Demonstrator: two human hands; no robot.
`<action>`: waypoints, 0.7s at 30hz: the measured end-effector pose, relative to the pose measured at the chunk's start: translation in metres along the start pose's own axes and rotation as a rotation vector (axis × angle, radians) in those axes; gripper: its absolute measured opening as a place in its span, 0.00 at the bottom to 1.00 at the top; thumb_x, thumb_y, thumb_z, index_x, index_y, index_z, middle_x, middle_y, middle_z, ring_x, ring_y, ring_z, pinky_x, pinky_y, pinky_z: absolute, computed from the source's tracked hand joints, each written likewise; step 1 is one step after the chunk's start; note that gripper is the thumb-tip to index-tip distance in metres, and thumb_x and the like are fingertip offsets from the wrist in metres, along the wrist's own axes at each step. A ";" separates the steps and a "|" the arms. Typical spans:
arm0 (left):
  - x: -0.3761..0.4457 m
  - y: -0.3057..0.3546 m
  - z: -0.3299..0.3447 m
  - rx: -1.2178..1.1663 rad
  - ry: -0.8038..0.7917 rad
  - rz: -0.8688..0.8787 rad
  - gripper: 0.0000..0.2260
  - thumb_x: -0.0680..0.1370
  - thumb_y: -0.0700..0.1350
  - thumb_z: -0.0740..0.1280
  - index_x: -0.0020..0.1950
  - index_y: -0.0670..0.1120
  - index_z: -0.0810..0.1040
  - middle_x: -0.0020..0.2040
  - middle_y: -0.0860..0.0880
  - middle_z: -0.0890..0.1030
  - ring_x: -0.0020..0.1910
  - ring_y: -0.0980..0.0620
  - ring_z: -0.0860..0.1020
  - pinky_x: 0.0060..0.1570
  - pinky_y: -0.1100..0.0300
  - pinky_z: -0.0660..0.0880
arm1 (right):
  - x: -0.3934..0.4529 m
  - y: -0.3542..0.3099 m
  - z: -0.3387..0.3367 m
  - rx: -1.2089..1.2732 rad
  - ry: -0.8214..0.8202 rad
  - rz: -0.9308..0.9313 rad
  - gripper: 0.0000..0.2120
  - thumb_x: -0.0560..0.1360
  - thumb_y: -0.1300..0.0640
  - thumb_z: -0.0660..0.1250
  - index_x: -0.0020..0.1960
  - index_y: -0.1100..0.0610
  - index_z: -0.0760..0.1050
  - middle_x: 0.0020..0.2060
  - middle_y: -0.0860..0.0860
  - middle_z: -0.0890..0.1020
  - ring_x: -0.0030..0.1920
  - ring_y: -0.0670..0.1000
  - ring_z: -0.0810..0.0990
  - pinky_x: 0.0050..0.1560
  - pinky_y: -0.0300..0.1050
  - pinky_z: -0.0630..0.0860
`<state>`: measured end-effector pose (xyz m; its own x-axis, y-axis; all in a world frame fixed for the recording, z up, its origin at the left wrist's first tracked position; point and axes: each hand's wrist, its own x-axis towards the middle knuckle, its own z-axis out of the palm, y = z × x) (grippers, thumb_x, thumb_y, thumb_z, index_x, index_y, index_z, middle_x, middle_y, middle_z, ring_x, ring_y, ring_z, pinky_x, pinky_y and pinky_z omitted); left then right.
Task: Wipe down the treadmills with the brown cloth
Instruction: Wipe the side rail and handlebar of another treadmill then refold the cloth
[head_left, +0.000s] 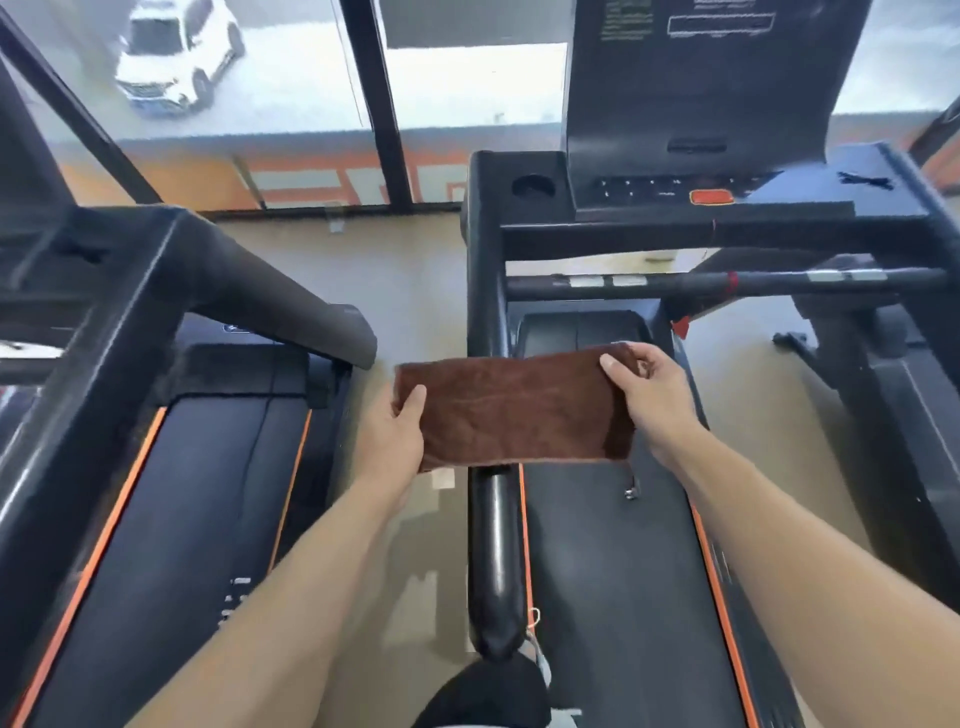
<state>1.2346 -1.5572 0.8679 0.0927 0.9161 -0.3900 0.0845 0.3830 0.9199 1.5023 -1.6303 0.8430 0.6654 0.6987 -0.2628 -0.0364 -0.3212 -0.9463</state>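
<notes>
Head view: both hands have the brown cloth (519, 410) stretched flat in mid-air, over the gap between the two treadmills. Left hand (392, 434) pinches its left end, right hand (654, 397) pinches the right end. The right treadmill (613, 561) has a red button (710, 197) on its console (701, 83); the console's printed text is too blurry to read. The left treadmill (171, 519) has orange trim. White car (176, 52) outside.

Brown cloth (514, 410) held taut btwn left hand (392, 434), right hand (657, 402), above treadmills (623, 571)
</notes>
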 end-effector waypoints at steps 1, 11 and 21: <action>0.010 0.000 0.007 -0.003 0.014 0.021 0.10 0.86 0.46 0.61 0.63 0.51 0.80 0.55 0.55 0.85 0.46 0.62 0.85 0.37 0.66 0.80 | 0.014 -0.008 0.004 -0.025 0.006 -0.022 0.04 0.78 0.55 0.74 0.52 0.48 0.81 0.50 0.48 0.86 0.50 0.48 0.84 0.53 0.43 0.79; 0.089 0.034 0.079 -0.004 0.086 0.143 0.14 0.86 0.46 0.60 0.55 0.66 0.78 0.50 0.68 0.83 0.53 0.65 0.82 0.56 0.60 0.80 | 0.146 -0.099 0.015 -0.256 -0.025 -0.243 0.03 0.80 0.54 0.71 0.51 0.47 0.83 0.45 0.41 0.86 0.49 0.44 0.83 0.58 0.47 0.79; 0.144 0.090 0.146 0.367 0.073 0.051 0.10 0.81 0.57 0.67 0.51 0.52 0.84 0.43 0.54 0.87 0.44 0.55 0.84 0.53 0.49 0.82 | 0.309 -0.248 0.108 -0.729 -0.186 -0.806 0.23 0.81 0.47 0.69 0.74 0.52 0.73 0.68 0.55 0.76 0.69 0.57 0.73 0.69 0.51 0.69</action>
<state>1.4003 -1.4086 0.8881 0.0363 0.9439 -0.3281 0.4327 0.2811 0.8566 1.6361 -1.2655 0.9758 0.1719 0.9385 0.2993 0.8470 0.0144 -0.5314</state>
